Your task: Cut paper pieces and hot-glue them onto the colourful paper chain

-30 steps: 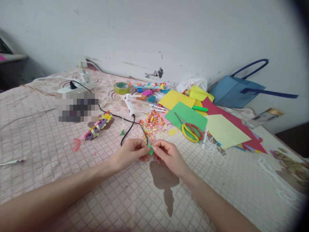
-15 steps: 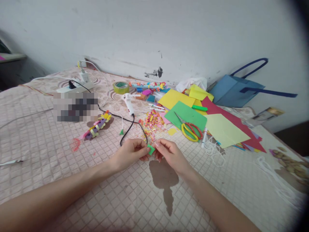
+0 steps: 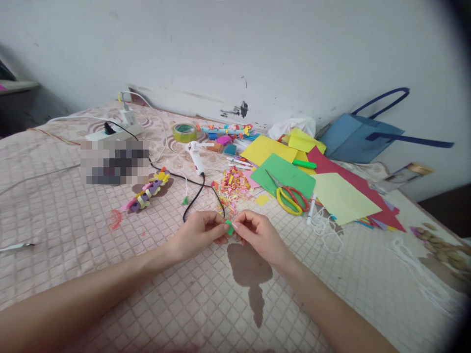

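A small green piece of paper (image 3: 229, 227) is pinched between the thumb and fingers of my left hand (image 3: 206, 226). My right hand (image 3: 255, 233) has its thumb and fingertips closed on the right edge of the same piece, covering part of it. Both hands hover above the quilted tablecloth (image 3: 176, 304), close together. Just beyond them lies a scatter of tiny coloured paper snippets (image 3: 235, 186). Behind my left hand, the black cord of a white glue gun (image 3: 196, 158) loops over the cloth.
Scissors (image 3: 285, 191) rest on a green sheet (image 3: 283, 171) to the right, among coloured sheets and white string (image 3: 326, 230). A decorated purple-and-yellow craft piece (image 3: 149, 191) lies left. Farther back are a tape roll (image 3: 184, 132), a power strip (image 3: 114, 132) and a blue bag (image 3: 362, 137).
My right thumb and fingers have moved slightly left onto the green piece's edge, so less of it shows. My left hand has stayed in place.
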Demonstrator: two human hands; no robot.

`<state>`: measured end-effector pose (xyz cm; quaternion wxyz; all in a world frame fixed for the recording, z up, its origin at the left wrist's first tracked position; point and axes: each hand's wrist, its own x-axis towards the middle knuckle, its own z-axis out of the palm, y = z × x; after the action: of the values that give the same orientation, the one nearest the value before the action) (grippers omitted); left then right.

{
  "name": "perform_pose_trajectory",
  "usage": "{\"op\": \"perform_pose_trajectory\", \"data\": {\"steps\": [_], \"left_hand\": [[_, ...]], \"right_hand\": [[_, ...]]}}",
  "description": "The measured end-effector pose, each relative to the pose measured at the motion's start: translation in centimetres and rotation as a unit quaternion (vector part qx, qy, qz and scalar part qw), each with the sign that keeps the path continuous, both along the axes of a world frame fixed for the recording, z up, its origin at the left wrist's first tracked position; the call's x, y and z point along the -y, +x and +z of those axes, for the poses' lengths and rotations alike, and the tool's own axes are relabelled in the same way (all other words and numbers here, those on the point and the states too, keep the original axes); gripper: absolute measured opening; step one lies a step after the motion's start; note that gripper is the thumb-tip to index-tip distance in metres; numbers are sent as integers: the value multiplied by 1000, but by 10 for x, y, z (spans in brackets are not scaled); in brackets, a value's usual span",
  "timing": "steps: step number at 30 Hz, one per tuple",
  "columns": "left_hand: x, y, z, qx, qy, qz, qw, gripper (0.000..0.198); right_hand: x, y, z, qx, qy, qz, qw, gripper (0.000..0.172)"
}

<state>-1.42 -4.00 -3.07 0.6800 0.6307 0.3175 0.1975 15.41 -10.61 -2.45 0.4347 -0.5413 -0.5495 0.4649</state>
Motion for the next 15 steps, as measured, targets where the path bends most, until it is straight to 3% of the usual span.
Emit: {"op": "perform_pose_trajectory", "data": {"steps": [15], "left_hand": [[-3, -1, 0, 38, -160, -16, 986, 30]], "right_hand": [[1, -4, 0, -20, 10, -53, 998, 19]]}}
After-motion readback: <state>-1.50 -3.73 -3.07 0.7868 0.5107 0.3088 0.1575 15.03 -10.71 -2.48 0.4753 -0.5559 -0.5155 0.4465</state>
